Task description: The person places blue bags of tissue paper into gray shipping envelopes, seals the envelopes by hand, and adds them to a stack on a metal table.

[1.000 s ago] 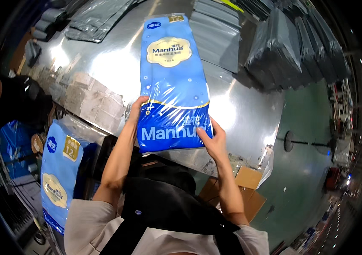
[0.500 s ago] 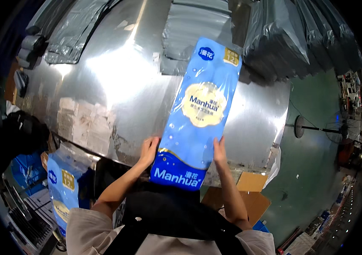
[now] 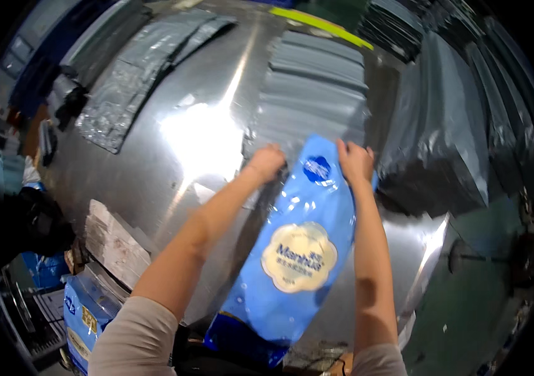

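Observation:
A long light-blue soft pack (image 3: 254, 282) with a cream scalloped label and a dark-blue near end lies slantwise before me. Its far end meets a stack of grey plastic mailing bags (image 3: 311, 94). My left hand (image 3: 268, 161) is closed at the near left edge of the bags, apparently on grey film; its fingertips are hidden. On the other side, my right hand (image 3: 356, 161) bends its fingers over the pack's far right corner, beside the bags. Whether those fingers grip the pack or the film under it cannot be made out.
The metal table (image 3: 210, 81) carries more grey bags (image 3: 141, 75) at the far left and a tall pile of grey bags (image 3: 436, 125) at the right. Another blue pack (image 3: 82, 319) stands low at the left. A yellow strip (image 3: 320, 26) marks the far side.
Both hands have left the pack's near sides and reached forward to its far end at the grey bags. The pack sits lower in view, and the view has shifted.

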Available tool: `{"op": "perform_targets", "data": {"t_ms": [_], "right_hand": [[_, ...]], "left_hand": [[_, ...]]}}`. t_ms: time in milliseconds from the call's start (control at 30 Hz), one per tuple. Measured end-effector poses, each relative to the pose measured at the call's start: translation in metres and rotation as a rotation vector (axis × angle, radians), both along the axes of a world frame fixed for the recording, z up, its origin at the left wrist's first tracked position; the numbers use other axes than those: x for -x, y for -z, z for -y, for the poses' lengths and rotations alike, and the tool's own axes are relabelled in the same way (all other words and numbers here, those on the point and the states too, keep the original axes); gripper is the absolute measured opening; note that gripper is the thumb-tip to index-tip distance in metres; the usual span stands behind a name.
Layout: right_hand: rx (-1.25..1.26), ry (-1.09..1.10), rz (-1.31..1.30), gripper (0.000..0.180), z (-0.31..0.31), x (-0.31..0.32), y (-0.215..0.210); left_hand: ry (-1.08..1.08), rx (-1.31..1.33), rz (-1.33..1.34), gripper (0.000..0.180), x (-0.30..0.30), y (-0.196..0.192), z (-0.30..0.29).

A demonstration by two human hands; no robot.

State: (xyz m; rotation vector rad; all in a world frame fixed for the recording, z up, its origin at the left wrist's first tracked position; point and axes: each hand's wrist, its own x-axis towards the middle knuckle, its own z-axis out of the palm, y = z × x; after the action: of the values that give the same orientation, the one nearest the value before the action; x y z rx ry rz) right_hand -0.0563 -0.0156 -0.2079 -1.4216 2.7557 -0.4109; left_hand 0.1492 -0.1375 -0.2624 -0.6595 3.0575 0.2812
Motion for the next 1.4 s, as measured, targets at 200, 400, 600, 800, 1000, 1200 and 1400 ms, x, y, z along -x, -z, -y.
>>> {"op": "perform_targets", "data": {"t_ms": [200, 400, 600, 800, 1000, 1200, 1400], "right_hand": [[0.383, -0.168, -0.041, 0.019, -0.021, -0.033, -0.011], [0.484, -0.036, 0.085, 0.016, 0.013, -0.08, 0.003], [0.202, 0.018, -0.114, 0.044, 0.042, -0.034, -0.017], [1.205, 0.395, 0.639, 0.036, -0.054, -0.001, 0.097], [0.042, 0.301, 0.35, 0.019, -0.058, 0.005, 0.082], [-0.212, -0.186, 0.248, 0.012, -0.209, -0.115, 0.07], [-0.277, -0.436, 0.58, 0.031, -0.44, -0.336, 0.073]], "left_hand": [[0.132, 0.202, 0.087, 0.014, 0.03, 0.025, 0.017], [-0.135, -0.073, -0.262, 0.011, 0.043, -0.042, 0.053], [0.205, 0.381, -0.513, 0.006, 0.007, -0.05, 0.035], [-0.426, -0.258, -0.753, 0.014, -0.008, 0.006, -0.005], [-0.502, -0.257, -0.108, 0.016, -0.037, 0.038, 0.014], [-0.201, -0.41, 0.178, 0.022, -0.157, 0.008, -0.082], [0.051, -0.774, 0.358, 0.043, -0.414, 0.05, -0.297]]}}
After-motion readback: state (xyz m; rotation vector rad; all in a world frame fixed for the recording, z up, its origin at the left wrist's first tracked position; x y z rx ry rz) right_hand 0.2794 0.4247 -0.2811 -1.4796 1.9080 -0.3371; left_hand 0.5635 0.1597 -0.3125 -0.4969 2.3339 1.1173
